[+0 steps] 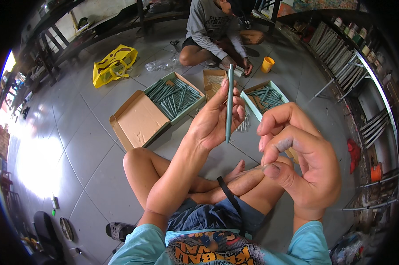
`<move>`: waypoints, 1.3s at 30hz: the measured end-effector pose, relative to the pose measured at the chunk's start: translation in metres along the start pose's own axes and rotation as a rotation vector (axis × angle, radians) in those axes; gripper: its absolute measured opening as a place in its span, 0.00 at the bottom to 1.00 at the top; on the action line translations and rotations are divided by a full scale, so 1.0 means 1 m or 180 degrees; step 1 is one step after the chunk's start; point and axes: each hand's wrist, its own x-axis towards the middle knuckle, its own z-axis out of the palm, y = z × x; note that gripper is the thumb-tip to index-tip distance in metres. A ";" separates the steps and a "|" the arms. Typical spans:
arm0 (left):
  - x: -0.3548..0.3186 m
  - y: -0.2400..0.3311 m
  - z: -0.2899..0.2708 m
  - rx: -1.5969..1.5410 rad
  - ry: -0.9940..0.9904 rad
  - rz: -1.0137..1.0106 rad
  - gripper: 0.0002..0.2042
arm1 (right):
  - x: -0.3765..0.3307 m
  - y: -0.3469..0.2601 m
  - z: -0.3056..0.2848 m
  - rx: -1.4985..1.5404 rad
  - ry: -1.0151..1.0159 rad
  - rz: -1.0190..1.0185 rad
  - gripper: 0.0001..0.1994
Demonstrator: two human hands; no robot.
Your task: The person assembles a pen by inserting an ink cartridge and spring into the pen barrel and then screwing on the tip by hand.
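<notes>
Right hand (305, 163) nearest the camera: fingers curled, thumb tip close to the bent fingertips; cannot tell if anything small is pinched there. Left hand (217, 117), palm turned up, pinches a green pen (229, 106) between thumb and fingers, near upright, well clear of the grey floor (93, 128).

Left hand and pen cut across the view of the middle box; right hand covers most of a cardboard piece behind it. Below both: crossed bare legs, black strap (229, 192) lying over them. Thin pale sticks (243, 125) on the floor just past the left fingers.

Left box (188, 109): lid folded back, jumbled green pens inside. Middle box (209, 92): brown, thin pale sticks inside, partly hidden. Right box (250, 106): pale green wall, more green pens.

Further out: orange cup (267, 66), contents not visible; clear plastic bag (160, 65); yellow bag (113, 68) with dark markings. Co-worker (212, 31) sits on the floor beyond the boxes, both hands low at a whitish item, too small to tell. Metal tubes (334, 48) stacked at right; red cloth (353, 152) below.

Writing: bold orange lettering on the wearer's light-blue shirt (208, 251), dark lettering on the co-worker's grey top.
</notes>
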 end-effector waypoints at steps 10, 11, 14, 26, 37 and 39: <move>-0.005 -0.006 0.019 0.1867 -0.0386 0.0722 0.13 | 0.018 0.009 -0.018 0.0808 -0.0244 0.0405 0.10; -0.004 -0.003 0.022 0.1911 -0.0545 0.0728 0.13 | 0.020 0.009 -0.021 0.0719 -0.0262 0.0328 0.09; 0.001 0.003 0.031 0.1996 -0.0844 0.0741 0.14 | 0.024 0.005 -0.026 0.0387 -0.0241 0.0209 0.06; 0.015 0.008 0.051 0.2002 -0.0975 0.0885 0.14 | 0.044 -0.010 -0.040 0.0351 -0.0119 0.0137 0.06; 0.019 0.003 0.056 0.1935 -0.0991 0.1003 0.14 | 0.045 -0.010 -0.035 -0.0014 0.0172 0.0074 0.04; 0.025 0.007 0.055 0.1731 -0.1052 0.0985 0.14 | 0.042 -0.008 -0.033 -0.0259 0.0244 -0.0148 0.04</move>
